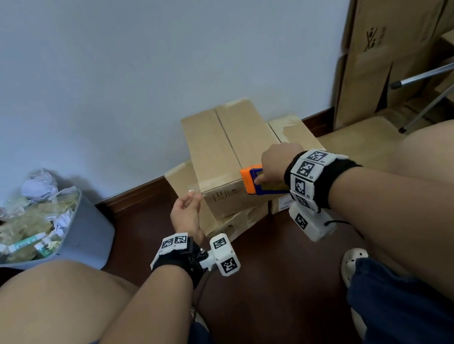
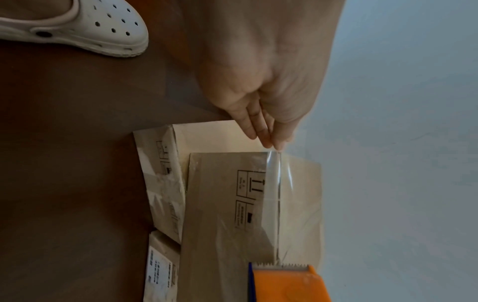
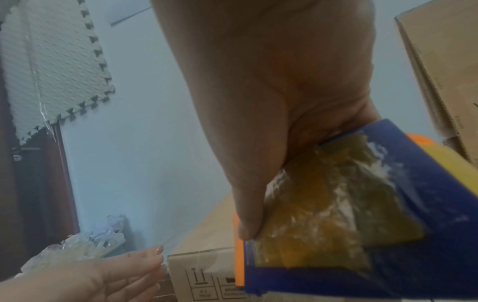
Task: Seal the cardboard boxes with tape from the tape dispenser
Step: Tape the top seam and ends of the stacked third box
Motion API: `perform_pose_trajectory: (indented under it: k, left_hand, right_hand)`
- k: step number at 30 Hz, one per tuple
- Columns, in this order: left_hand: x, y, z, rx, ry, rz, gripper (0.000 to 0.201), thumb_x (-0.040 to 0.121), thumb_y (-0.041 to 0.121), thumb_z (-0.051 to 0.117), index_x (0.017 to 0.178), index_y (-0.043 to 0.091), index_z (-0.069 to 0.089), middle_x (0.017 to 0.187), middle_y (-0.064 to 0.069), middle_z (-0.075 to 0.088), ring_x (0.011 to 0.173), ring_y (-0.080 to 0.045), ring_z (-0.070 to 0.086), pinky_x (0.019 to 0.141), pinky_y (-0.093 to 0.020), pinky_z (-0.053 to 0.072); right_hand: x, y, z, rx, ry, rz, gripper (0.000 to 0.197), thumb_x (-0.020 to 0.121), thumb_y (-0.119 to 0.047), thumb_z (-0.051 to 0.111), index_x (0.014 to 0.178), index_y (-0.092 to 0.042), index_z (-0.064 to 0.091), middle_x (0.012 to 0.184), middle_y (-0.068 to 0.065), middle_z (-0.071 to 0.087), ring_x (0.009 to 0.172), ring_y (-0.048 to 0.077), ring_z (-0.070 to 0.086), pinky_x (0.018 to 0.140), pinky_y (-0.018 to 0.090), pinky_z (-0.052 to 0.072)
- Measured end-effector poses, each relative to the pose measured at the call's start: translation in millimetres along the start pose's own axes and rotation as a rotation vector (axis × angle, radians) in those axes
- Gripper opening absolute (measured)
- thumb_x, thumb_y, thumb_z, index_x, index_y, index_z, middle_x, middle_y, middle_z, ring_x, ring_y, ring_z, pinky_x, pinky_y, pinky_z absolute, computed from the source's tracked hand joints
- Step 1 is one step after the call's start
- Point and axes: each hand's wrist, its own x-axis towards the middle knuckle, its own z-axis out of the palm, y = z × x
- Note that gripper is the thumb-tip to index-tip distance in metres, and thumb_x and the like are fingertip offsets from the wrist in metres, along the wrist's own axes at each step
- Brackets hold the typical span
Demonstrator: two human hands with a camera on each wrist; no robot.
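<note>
Three brown cardboard boxes are stacked against the wall; the top box [image 1: 218,155] lies across the two below. My right hand [image 1: 266,174] grips the orange and blue tape dispenser [image 1: 252,180] at the box's near right corner. A strip of clear tape [image 2: 274,183] runs from the dispenser's toothed blade [image 2: 282,266] along the near top edge of the box [image 2: 220,204]. My left hand [image 1: 192,198] pinches the free end of the tape just off the box's left corner. In the right wrist view my thumb lies on the dispenser [image 3: 362,214], and the left hand [image 3: 145,259] shows beside the box corner.
A grey bin [image 1: 85,237] full of crumpled paper and tape stands on the dark floor at the left. Tall cardboard boxes [image 1: 392,37] and a metal pole [image 1: 436,71] fill the right. My knees flank the hands, with a white clog [image 1: 354,262] below the right arm.
</note>
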Motion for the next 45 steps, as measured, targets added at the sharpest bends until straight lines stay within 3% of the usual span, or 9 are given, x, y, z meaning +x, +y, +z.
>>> perform_pose_trajectory:
  k: [11, 17, 21, 32, 34, 36, 42, 44, 45]
  left_hand:
    - [7, -13, 0, -0.037, 0.04, -0.016, 0.018, 0.084, -0.002, 0.068, 0.097, 0.01, 0.064, 0.104, -0.01, 0.068, 0.1, -0.018, 0.066, 0.092, -0.026, 0.051]
    - [10, -16, 1, -0.058, 0.052, -0.001, 0.018, 0.084, -0.003, 0.067, 0.094, 0.01, 0.064, 0.097, -0.005, 0.067, 0.096, -0.016, 0.065, 0.088, -0.023, 0.05]
    - [12, -18, 0, -0.065, 0.059, 0.001, 0.017, 0.084, -0.003, 0.068, 0.094, 0.01, 0.064, 0.097, -0.005, 0.067, 0.095, -0.015, 0.065, 0.088, -0.023, 0.05]
    - [19, -23, -3, -0.06, 0.035, 0.007, 0.017, 0.083, -0.002, 0.069, 0.092, 0.011, 0.064, 0.098, -0.005, 0.068, 0.098, -0.017, 0.065, 0.088, -0.024, 0.05]
    - [20, -24, -4, -0.057, 0.027, 0.004, 0.017, 0.083, -0.003, 0.069, 0.091, 0.011, 0.064, 0.097, -0.005, 0.068, 0.098, -0.017, 0.065, 0.089, -0.024, 0.05]
    - [21, -23, -5, -0.038, 0.017, -0.001, 0.016, 0.083, -0.002, 0.069, 0.091, 0.011, 0.064, 0.097, -0.006, 0.068, 0.097, -0.017, 0.064, 0.087, -0.023, 0.05]
    - [22, -15, -14, 0.146, -0.093, 0.01, 0.008, 0.088, 0.01, 0.066, 0.094, 0.015, 0.063, 0.095, -0.002, 0.066, 0.089, -0.013, 0.061, 0.081, -0.022, 0.051]
    - [23, -12, -19, 0.233, -0.117, 0.018, 0.006, 0.089, 0.016, 0.066, 0.095, 0.017, 0.065, 0.096, -0.002, 0.066, 0.091, -0.014, 0.062, 0.086, -0.025, 0.052]
    - [25, -10, -22, 0.28, -0.109, 0.018, 0.009, 0.09, 0.018, 0.066, 0.099, 0.016, 0.067, 0.098, -0.002, 0.066, 0.092, -0.016, 0.063, 0.087, -0.027, 0.052]
  right_hand:
    - [2, -7, -2, -0.017, -0.003, 0.012, 0.047, 0.088, -0.061, 0.052, 0.089, -0.015, 0.058, 0.07, 0.0, 0.051, 0.074, 0.02, 0.057, 0.051, 0.026, 0.037]
    - [4, -10, -1, -0.02, 0.022, 0.036, 0.044, 0.089, -0.06, 0.052, 0.088, -0.016, 0.059, 0.068, -0.001, 0.05, 0.067, 0.016, 0.054, 0.055, 0.026, 0.039]
    - [9, -16, 0, -0.04, 0.038, 0.04, 0.042, 0.089, -0.057, 0.052, 0.082, -0.016, 0.059, 0.066, -0.002, 0.048, 0.054, 0.013, 0.045, 0.045, 0.025, 0.03]
    - [27, -25, 0, -0.066, 0.034, 0.042, 0.034, 0.092, -0.042, 0.052, 0.07, -0.018, 0.057, 0.065, -0.003, 0.051, 0.053, 0.012, 0.046, 0.045, 0.024, 0.028]
    - [42, -32, 8, -0.036, 0.025, 0.068, 0.034, 0.089, -0.041, 0.056, 0.065, -0.017, 0.055, 0.065, -0.002, 0.053, 0.055, 0.014, 0.051, 0.051, 0.022, 0.039]
    - [52, -39, 15, 0.011, -0.03, 0.153, 0.032, 0.086, -0.041, 0.058, 0.075, -0.012, 0.062, 0.077, 0.005, 0.062, 0.071, 0.024, 0.062, 0.071, 0.033, 0.053]
    - [95, -53, 41, 0.057, -0.15, 0.278, 0.05, 0.081, -0.044, 0.062, 0.11, -0.003, 0.064, 0.1, 0.022, 0.065, 0.091, 0.041, 0.063, 0.085, 0.053, 0.048]
    - [73, -46, 28, 0.094, -0.06, 0.267, 0.038, 0.083, -0.041, 0.061, 0.097, -0.006, 0.063, 0.087, 0.01, 0.062, 0.082, 0.03, 0.06, 0.072, 0.033, 0.05]
    - [58, -35, 22, 0.203, -0.02, 0.198, 0.028, 0.082, -0.04, 0.061, 0.086, -0.013, 0.058, 0.075, 0.001, 0.053, 0.075, 0.021, 0.053, 0.057, 0.022, 0.041]
